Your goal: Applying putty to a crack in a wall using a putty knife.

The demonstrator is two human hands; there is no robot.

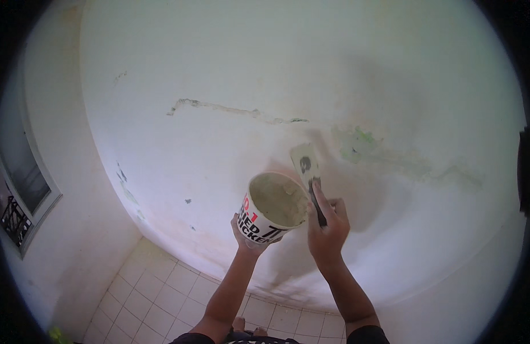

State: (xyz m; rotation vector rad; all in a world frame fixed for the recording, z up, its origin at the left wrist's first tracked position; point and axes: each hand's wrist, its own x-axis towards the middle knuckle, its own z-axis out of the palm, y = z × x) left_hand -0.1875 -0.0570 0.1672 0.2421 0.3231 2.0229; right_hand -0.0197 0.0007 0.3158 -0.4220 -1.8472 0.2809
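Left hand (249, 236) is wrapped around the underside of a paper bucket (272, 208), holding it up near the white wall (230, 69) with pale filler inside. Right hand (328, 228) is closed tight on the dark handle of a putty knife (308, 172), blade tilted up just above the bucket rim, close to the patched crack (236, 110). Tiled floor (156, 298) below.

Pale whitewashed wall (230, 69) in soft daylight, long jagged crack (230, 109) across it, greenish patched streak (391, 155) right of the crack, grey-framed window (21, 166) far left, cream tiled floor (156, 292) below.
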